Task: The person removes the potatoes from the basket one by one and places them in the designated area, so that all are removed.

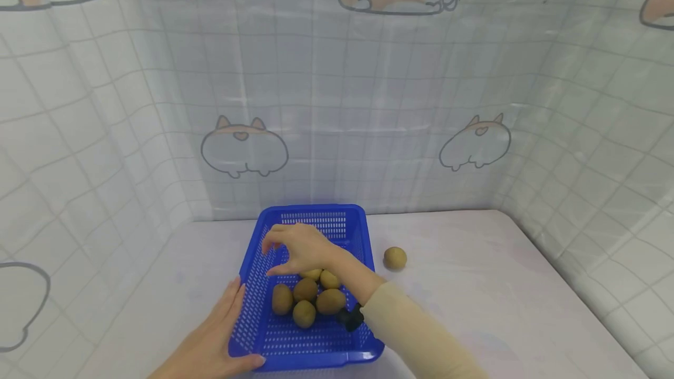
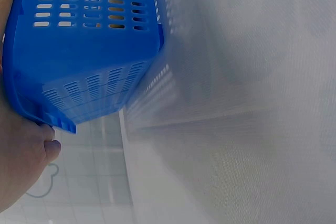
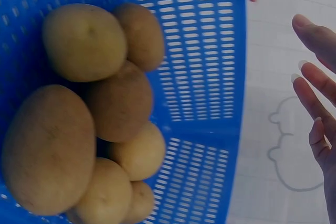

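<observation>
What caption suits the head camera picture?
Right hand hovers open over kiwis in a blue basket; left hand steadies it.

A blue perforated plastic basket (image 1: 310,285) sits flat on the tabletop (image 1: 474,285), its slotted walls upright. Six brown, fuzzy, oval kiwis (image 1: 308,297) lie clustered on its floor toward the near right side, touching one another. One more kiwi (image 1: 395,258), alike in colour and shape, lies alone on the tabletop just to the right of the basket.
</observation>
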Demonstrator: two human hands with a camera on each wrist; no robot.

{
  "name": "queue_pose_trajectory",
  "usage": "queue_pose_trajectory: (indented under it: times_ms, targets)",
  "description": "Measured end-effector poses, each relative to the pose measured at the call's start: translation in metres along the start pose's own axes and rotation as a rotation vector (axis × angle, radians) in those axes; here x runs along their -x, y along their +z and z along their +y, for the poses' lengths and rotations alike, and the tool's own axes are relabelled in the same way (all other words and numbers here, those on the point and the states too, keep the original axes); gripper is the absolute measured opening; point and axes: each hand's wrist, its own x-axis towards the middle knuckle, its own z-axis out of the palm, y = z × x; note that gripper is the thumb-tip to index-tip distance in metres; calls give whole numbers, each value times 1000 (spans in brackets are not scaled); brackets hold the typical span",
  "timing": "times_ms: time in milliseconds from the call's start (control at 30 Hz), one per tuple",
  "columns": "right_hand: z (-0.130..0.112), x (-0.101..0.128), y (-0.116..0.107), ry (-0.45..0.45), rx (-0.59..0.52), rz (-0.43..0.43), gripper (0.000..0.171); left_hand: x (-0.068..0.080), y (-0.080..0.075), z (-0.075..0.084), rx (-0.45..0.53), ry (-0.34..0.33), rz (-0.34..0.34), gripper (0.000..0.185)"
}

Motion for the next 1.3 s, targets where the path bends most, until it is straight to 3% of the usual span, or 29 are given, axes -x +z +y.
queue_pose_trajectory:
  times_ms: [467, 833, 1300]
  targets:
    - [-3, 3, 31, 41, 18, -165, 39, 1, 2, 1, -21, 9, 38, 121]
    - [-5, 6, 50, 120, 57, -362, 46, 1, 1, 1, -17, 19, 35, 121]
    - [-7, 9, 64, 255, 152, -479, 63, 1, 2, -1, -29, 21, 43, 121]
